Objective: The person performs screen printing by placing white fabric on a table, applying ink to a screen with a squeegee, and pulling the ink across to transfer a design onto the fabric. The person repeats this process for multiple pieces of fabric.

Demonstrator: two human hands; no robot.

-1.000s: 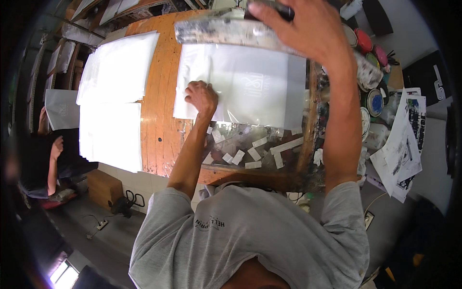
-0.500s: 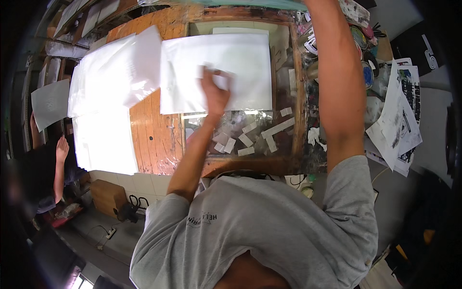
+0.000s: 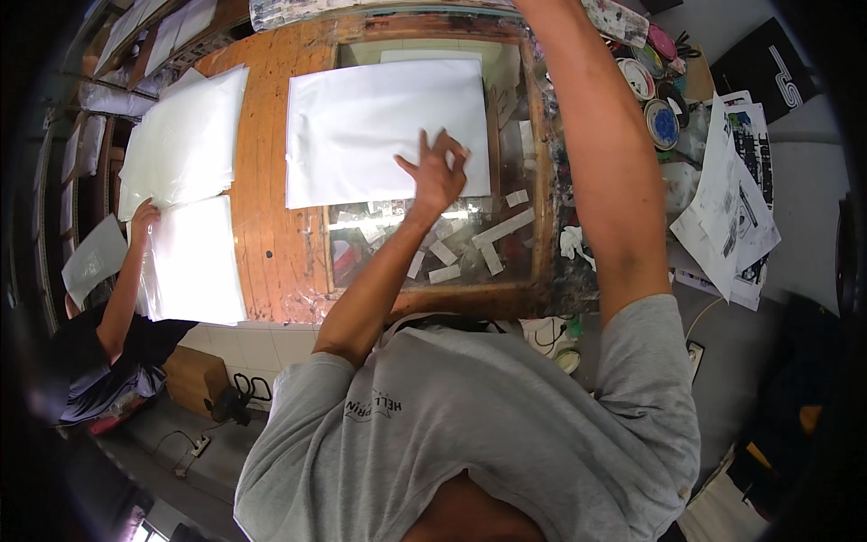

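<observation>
The wooden bench [image 3: 271,235] fills the upper half of the view, its orange boards worn and smeared with paint, and a glass panel [image 3: 433,244] in a wooden frame is let into its middle. On the glass lies a large white sheet [image 3: 379,135], flat and square to the frame, its left edge reaching out over the bare wood and its lower right corner under the person's left hand [image 3: 436,173]. That hand rests on the sheet with fingers spread and slightly curled, pressing down and gripping nothing. The right arm [image 3: 601,172] stretches straight up past the top edge of the view, so the right hand is out of sight. To the left of the sheet a stack of white sheets [image 3: 185,135] lies askew on the bench, and just below it a second stack [image 3: 194,262], where a co-worker's hand [image 3: 144,215] touches the upper left corner. Printed black-and-white papers [image 3: 731,208] lie fanned out at the right. Above them stand several paint pots [image 3: 664,122], one with blue inside. Short strips of white tape [image 3: 492,239] are scattered under the glass below the sheet.
</observation>
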